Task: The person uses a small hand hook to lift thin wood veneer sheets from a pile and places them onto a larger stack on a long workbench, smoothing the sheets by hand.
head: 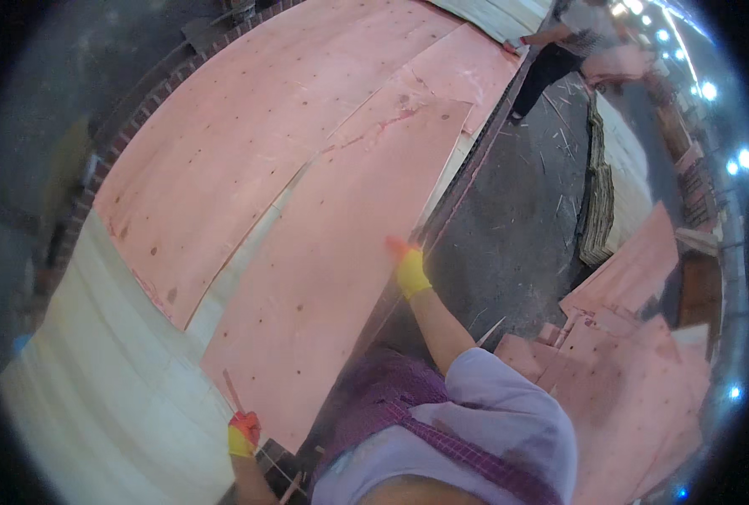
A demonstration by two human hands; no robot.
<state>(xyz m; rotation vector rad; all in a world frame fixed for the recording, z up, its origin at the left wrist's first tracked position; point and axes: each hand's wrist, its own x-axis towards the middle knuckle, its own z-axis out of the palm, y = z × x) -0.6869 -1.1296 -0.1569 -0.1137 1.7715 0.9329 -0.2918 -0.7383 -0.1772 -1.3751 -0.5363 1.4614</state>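
My left hand (245,432), in a red and yellow glove, is closed around a thin veneer strip (231,389) at the near corner of a pink-coated veneer sheet (349,221). My right hand (408,262), gloved alike and blurred, is at that sheet's right edge; its finger pose is unclear. The sheet lies over pale veneer (128,379). To its left is a wider pink veneer sheet (223,170), with a narrow pale gap (241,271) between them. A ragged tear (380,126) marks the overlap at the far end.
A co-worker (557,57) stands at the far right corner, one gloved hand on the sheets. Stacked veneer (601,208) sits on the dark floor (507,208) to the right. Broken pink veneer pieces (614,379) are heaped beside me. Splinters litter the floor.
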